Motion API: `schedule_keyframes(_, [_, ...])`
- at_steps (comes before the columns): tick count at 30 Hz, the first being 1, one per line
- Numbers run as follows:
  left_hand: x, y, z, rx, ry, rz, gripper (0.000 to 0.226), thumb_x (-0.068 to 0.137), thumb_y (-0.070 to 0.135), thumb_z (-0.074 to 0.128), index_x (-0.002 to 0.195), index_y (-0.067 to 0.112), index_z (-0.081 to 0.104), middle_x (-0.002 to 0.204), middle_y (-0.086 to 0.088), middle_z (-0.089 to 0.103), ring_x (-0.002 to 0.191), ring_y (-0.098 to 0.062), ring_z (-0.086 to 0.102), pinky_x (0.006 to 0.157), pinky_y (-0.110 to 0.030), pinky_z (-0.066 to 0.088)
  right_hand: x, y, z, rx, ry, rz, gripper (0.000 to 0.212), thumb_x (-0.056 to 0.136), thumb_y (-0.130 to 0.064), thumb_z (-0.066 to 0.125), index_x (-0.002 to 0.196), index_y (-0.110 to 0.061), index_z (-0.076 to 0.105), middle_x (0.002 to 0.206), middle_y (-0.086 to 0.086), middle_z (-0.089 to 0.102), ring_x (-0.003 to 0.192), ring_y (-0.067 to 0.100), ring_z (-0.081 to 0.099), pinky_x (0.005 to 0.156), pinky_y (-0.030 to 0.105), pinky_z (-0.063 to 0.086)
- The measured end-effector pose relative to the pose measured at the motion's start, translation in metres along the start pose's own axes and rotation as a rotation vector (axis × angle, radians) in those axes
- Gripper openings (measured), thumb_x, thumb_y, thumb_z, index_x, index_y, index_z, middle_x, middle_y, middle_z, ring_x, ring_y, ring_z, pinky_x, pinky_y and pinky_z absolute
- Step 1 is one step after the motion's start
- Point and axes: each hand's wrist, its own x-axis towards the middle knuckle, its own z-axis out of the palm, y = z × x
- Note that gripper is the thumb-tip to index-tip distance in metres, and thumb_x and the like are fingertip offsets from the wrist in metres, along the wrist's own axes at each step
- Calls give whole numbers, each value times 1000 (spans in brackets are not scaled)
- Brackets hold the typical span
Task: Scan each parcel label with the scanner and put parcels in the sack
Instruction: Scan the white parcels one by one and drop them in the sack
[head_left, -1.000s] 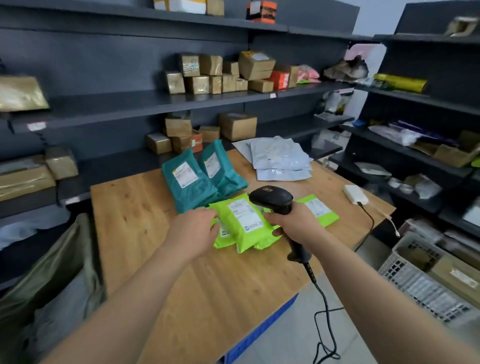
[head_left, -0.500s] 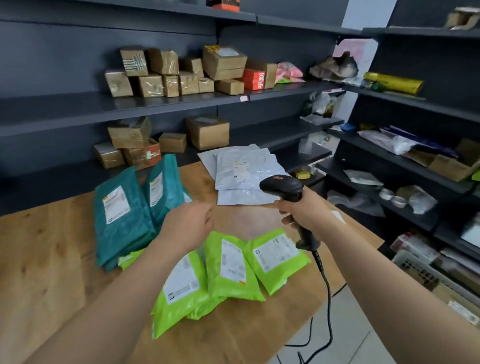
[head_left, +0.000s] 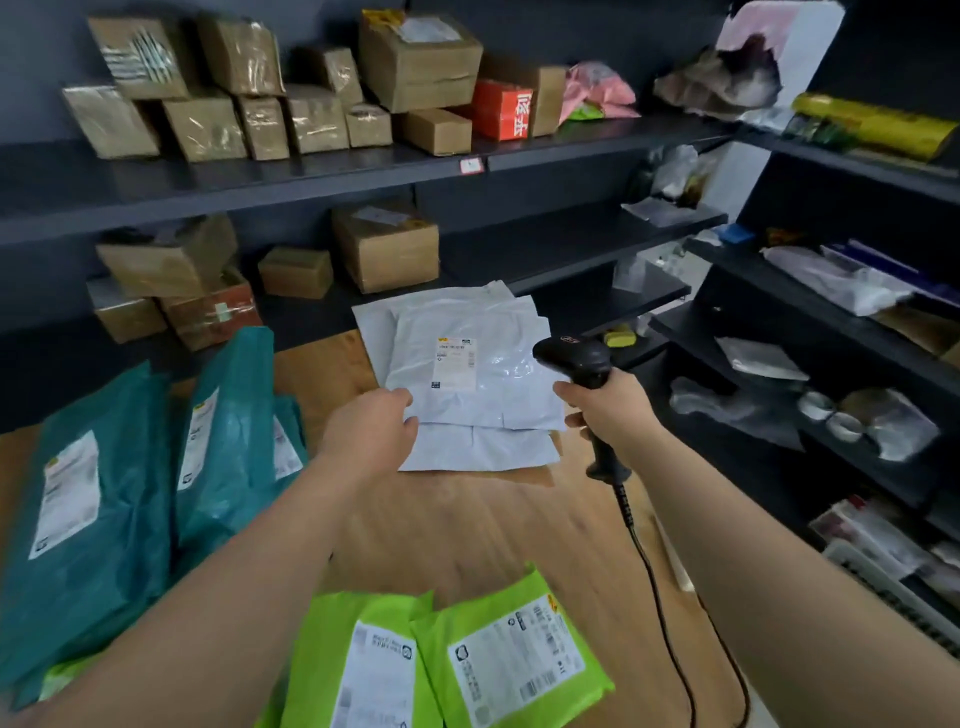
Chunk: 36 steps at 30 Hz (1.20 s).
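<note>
Early on, I judge: no parcel looks bagged yet, and the sack is out of view.

My right hand (head_left: 608, 410) is wrapped round the scanner (head_left: 576, 358), its head just beside the top white parcel (head_left: 483, 395) and not yet aimed at the label (head_left: 454, 364). My left hand (head_left: 371, 436) is at that parcel's near corner; I cannot tell whether it has closed on it. Teal parcels (head_left: 93, 509) and green parcels (head_left: 441, 660) wait on the table (head_left: 493, 519). There is bare wood between the piles for moving, but the shelves (head_left: 779, 364) stand close on the right and the cable (head_left: 654, 582) hangs off the table's edge.
</note>
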Motion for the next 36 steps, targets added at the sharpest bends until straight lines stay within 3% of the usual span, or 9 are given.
schedule_keyframes(3, [31,0,26,7,-37,-104,30,96,30,48,117,12,59,113,-7,64,101,-26,61,79,-37,52,46,14,9,-28,-30,33,25,82,-29,70,103,-19,60,89,8,68,79,23,67,74,40,58])
schedule_keyframes(7, [76,-3,67,-24,-101,-230,36,96,31,49,122,7,54,119,-12,60,107,-31,58,84,-39,51,102,31,22,-65,-88,49,22,87,-26,69,99,-9,62,71,4,55,67,20,53,61,31,42])
schedule_keyframes(11, [118,-9,102,-47,-196,-338,50,96,32,48,136,4,38,128,-20,50,115,-38,51,90,-40,46,143,44,29,-98,-169,64,27,91,-24,65,112,-6,61,93,10,60,72,17,51,58,28,38])
schedule_keyframes(14, [142,-17,121,-196,-234,-477,57,95,32,48,141,4,30,128,-22,51,113,-40,53,90,-41,47,167,58,38,-82,-226,110,29,92,-23,65,116,-7,62,100,9,59,85,18,51,73,27,39])
schedule_keyframes(18, [159,-24,133,-399,-187,-609,44,92,32,55,123,2,46,116,-17,61,101,-35,59,86,-38,49,187,75,52,-94,-271,149,30,87,-33,68,110,-14,64,109,8,65,102,24,59,93,37,49])
schedule_keyframes(23, [156,-7,126,-550,-115,-566,23,90,16,61,108,4,60,101,-12,66,80,-26,61,66,-31,49,192,81,53,-35,-303,181,22,89,-32,67,104,-19,60,92,-1,61,90,18,57,82,32,45])
schedule_keyframes(28, [129,12,114,-774,-107,-649,34,77,-1,67,106,10,53,102,-3,62,91,-22,61,61,-32,53,182,78,48,39,-347,169,25,88,-29,68,109,-16,62,100,2,65,95,18,59,81,31,45])
schedule_keyframes(32, [111,20,106,-1263,-56,-845,39,80,23,77,112,14,57,101,-3,71,84,-20,70,56,-29,56,167,73,44,17,-401,111,11,86,-25,70,92,-19,63,83,0,64,80,14,59,71,26,46])
schedule_keyframes(36, [90,24,103,-1124,-114,-877,18,88,7,59,106,6,62,93,-10,70,75,-26,66,65,-30,54,150,66,39,70,-440,96,18,86,-20,71,102,-17,62,87,2,65,74,15,62,68,28,50])
